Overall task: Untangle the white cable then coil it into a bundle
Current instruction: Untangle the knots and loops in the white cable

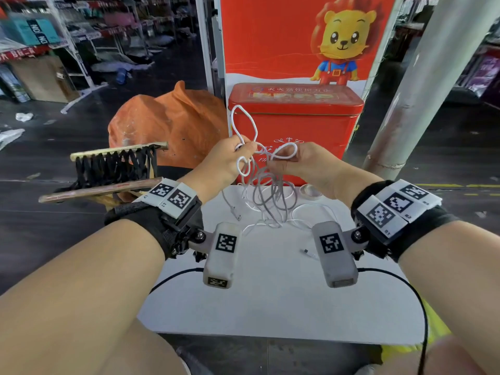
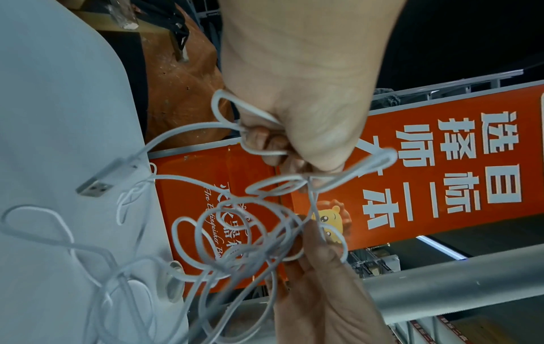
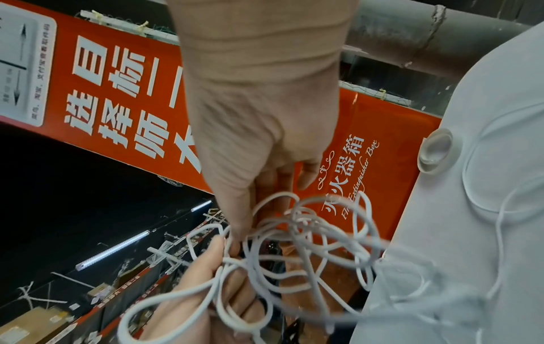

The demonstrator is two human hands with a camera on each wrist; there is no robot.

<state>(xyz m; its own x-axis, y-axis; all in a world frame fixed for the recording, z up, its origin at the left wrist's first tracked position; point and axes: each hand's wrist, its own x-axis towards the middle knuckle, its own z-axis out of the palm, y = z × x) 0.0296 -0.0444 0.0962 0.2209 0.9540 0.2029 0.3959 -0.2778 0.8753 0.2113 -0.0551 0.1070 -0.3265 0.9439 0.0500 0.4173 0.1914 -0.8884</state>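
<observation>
Both hands up above the white table (image 1: 270, 301), close together. Left hand (image 1: 228, 158) has fingers curled round strands of the white cable (image 1: 266, 196), loops sticking up above the fist. Right hand (image 1: 303, 161) pinches another loop just beside it, thumb against fingers. Rest of the cable hangs in a tangled knot between the hands and trails onto the table; USB plug (image 1: 236, 212) lies on the tabletop on the left side, small connector (image 1: 307, 251) nearer the right wrist. Roll of clear tape (image 1: 311, 191) on the far table edge. Behind: red extinguisher box (image 1: 295, 125), orange sack (image 1: 173, 125), grey pillar (image 1: 422, 85) to the right.
</observation>
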